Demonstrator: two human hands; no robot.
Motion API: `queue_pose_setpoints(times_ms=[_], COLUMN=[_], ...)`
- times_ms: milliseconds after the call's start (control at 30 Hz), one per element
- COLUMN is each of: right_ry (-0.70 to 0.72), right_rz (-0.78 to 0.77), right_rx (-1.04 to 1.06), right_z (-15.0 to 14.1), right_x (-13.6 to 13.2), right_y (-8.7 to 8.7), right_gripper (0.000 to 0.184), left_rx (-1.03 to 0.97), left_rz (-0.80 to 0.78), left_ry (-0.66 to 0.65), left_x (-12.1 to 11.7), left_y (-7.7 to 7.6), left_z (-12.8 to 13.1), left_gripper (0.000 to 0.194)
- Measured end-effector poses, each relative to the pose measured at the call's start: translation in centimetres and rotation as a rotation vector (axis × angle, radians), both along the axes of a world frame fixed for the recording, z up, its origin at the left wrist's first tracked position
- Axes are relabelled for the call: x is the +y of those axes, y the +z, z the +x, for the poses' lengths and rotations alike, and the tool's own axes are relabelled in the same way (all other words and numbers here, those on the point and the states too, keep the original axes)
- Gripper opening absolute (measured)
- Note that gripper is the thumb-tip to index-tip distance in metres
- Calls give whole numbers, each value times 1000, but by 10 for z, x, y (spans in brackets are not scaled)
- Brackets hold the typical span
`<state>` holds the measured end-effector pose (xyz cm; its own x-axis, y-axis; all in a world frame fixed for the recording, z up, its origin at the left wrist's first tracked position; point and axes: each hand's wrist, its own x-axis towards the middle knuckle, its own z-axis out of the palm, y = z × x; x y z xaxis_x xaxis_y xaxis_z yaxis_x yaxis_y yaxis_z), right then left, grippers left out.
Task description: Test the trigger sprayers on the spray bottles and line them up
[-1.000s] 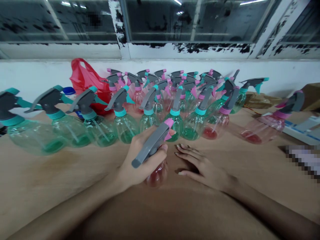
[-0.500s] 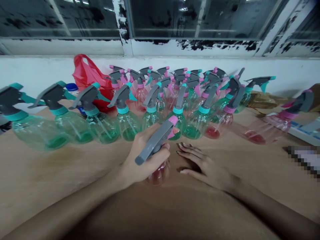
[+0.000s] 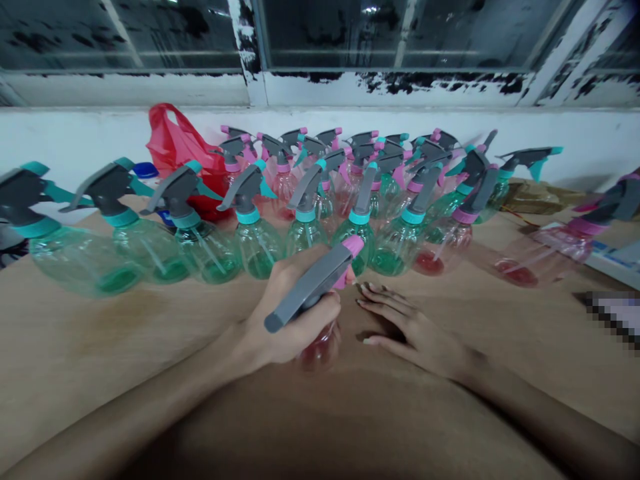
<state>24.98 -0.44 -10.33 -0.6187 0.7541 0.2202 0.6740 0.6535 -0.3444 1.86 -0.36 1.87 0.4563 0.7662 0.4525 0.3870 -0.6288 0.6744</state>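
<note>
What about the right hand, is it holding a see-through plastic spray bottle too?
No, the right hand rests on the light-brown tabletop, fingers spread, while the left hand grips the pink see-through plastic spray bottle.

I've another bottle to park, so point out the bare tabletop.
Left: tabletop between the row of green bottles and the left forearm. Right: the stretch between the right hand and the pixelated item. Between the held pink bottle and right hand, only a narrow gap. Crowded: behind the green row, where spray bottles pack toward the wall.

Spray bottles (image 3: 260, 250) on table (image 3: 115, 333) before wall (image 3: 75, 133)
</note>
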Motion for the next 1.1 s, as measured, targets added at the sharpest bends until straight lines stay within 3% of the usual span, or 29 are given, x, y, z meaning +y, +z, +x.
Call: queue_pose_setpoints(times_ms=[133, 333, 1100], right_ry=[6, 1, 0], right_rz=[3, 6, 9], right_rx=[7, -10, 38], right_z=[0, 0, 1], right_x=[0, 0, 0], right_y=[0, 1, -2], right_gripper=[55, 55, 56], left_rx=[-25, -6, 22], left_rz=[-24, -49, -80], left_ry=[-37, 93, 136], left_x=[0, 2, 1], left_y=[0, -5, -10], left_z=[-1, 2, 1], left_gripper=[15, 18, 23])
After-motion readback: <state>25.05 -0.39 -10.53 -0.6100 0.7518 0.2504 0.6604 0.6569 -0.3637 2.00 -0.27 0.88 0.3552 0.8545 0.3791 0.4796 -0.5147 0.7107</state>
